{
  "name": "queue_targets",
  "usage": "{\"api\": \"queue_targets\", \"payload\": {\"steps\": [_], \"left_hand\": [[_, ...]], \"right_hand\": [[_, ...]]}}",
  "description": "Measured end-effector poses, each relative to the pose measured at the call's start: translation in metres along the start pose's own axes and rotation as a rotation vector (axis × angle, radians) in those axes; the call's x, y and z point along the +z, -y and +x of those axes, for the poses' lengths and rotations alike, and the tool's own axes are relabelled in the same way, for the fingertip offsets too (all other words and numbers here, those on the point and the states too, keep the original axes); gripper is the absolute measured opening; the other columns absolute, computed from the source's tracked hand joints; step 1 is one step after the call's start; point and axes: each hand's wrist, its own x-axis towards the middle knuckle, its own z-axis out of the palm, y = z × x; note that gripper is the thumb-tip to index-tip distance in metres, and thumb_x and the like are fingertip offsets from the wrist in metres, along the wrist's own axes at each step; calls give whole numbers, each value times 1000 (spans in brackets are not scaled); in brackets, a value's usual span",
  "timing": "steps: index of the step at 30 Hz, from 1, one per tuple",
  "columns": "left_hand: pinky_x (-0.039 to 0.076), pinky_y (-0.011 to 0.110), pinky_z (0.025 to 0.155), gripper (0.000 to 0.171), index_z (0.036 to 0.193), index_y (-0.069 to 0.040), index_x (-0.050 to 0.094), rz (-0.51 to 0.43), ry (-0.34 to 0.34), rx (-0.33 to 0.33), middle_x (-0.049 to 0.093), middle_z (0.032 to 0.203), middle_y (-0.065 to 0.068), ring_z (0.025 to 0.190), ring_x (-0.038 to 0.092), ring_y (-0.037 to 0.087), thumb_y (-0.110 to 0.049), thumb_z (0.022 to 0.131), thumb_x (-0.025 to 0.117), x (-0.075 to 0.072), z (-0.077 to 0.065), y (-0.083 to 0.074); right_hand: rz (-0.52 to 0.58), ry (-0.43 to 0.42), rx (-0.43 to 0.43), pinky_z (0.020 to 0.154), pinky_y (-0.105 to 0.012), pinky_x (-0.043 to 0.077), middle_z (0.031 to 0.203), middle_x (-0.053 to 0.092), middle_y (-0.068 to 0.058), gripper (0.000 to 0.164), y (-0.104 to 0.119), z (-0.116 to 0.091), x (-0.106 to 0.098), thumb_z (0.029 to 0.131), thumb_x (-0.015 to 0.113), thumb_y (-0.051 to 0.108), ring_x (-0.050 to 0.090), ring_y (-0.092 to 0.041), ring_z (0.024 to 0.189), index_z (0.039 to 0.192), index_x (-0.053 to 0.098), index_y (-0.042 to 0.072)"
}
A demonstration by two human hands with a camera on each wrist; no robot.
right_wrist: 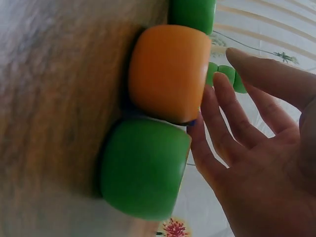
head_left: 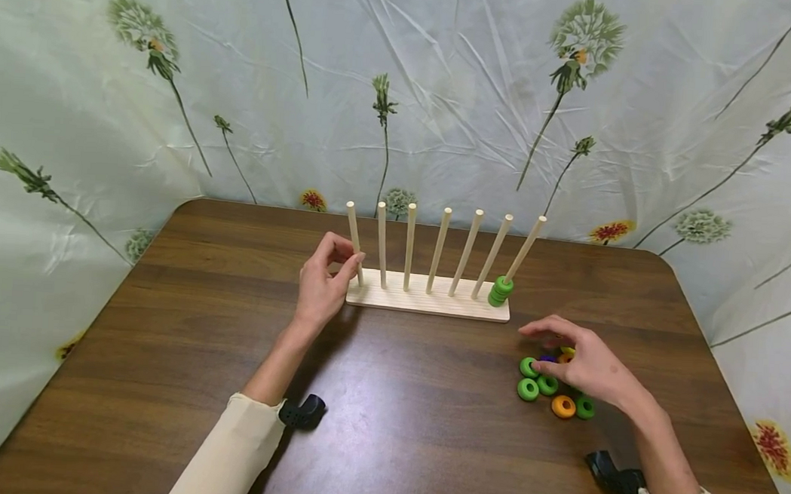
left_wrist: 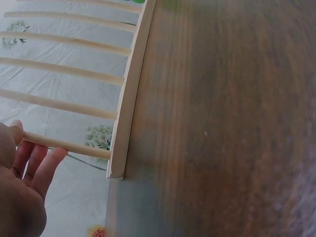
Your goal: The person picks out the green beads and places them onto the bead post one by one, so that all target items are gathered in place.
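A pale wooden rack (head_left: 426, 303) stands on the table with several upright pegs. My left hand (head_left: 324, 280) grips the leftmost peg (head_left: 352, 225) between thumb and fingers, as the left wrist view also shows. Green rings (head_left: 500, 292) are stacked at the foot of the rightmost peg (head_left: 526, 249). Over a group of loose rings, my right hand (head_left: 592, 363) hovers with its fingers apart and holds nothing. Beneath and around it lie several green rings (head_left: 527, 389) and an orange ring (head_left: 563, 407). Blue and yellow rings are partly hidden by the hand.
The brown wooden table (head_left: 411, 429) ends at a back edge just behind the rack. A pale cloth (head_left: 256, 80) printed with flowers hangs behind and beside it. Both wrists wear black camera straps (head_left: 302, 412).
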Motion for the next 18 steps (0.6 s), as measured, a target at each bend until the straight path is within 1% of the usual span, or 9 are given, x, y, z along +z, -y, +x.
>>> {"api": "queue_targets", "payload": {"steps": [6, 10, 15, 18], "left_hand": [[59, 14, 67, 16, 104, -1, 61, 0, 9, -12, 68, 96, 16, 88, 66, 13, -10, 98, 72, 0, -1, 0], [59, 13, 66, 16, 104, -1, 61, 9, -3, -13, 68, 95, 15, 87, 65, 11, -10, 98, 73, -2, -1, 1], [58, 13, 65, 16, 104, -1, 61, 17, -4, 1, 68, 95, 15, 86, 65, 9, -11, 98, 73, -2, 2, 2], [57, 12, 65, 17, 103, -1, 62, 9, -1, -1, 68, 94, 15, 86, 65, 9, -12, 98, 73, -1, 1, 3]], "right_hand": [[17, 55, 30, 88, -23, 59, 121, 71, -7, 46, 0, -2, -1, 84, 86, 9, 69, -19, 106, 126, 69, 13], [41, 94, 45, 87, -23, 59, 121, 71, -8, 46, 2, 1, 0, 85, 85, 9, 69, -21, 105, 127, 68, 12], [46, 122, 80, 86, -22, 58, 122, 71, -8, 45, 2, 3, -2, 85, 84, 9, 69, -18, 104, 127, 68, 12], [39, 133, 84, 87, -22, 58, 122, 72, -7, 46, 3, 2, -3, 85, 85, 8, 68, -17, 105, 127, 68, 12]]}}
